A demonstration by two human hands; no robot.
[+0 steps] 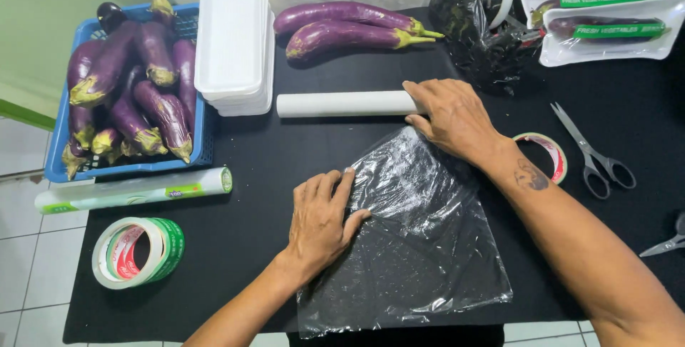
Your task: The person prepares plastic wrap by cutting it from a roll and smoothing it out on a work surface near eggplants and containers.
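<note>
Bare forearms, sleeveless; small dark tattoo near right wrist.

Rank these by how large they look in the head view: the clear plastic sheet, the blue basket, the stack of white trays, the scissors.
1. clear plastic sheet, though it lies nearest the camera
2. blue basket
3. stack of white trays
4. scissors

On the bench (300, 161), the film sheet (414, 247) lies at the near edge under both hands, the film roll (342, 103) behind it, trays (232, 43) and eggplant basket (196, 133) toward the far left corner, scissors (592, 154) at the right edge.
</note>
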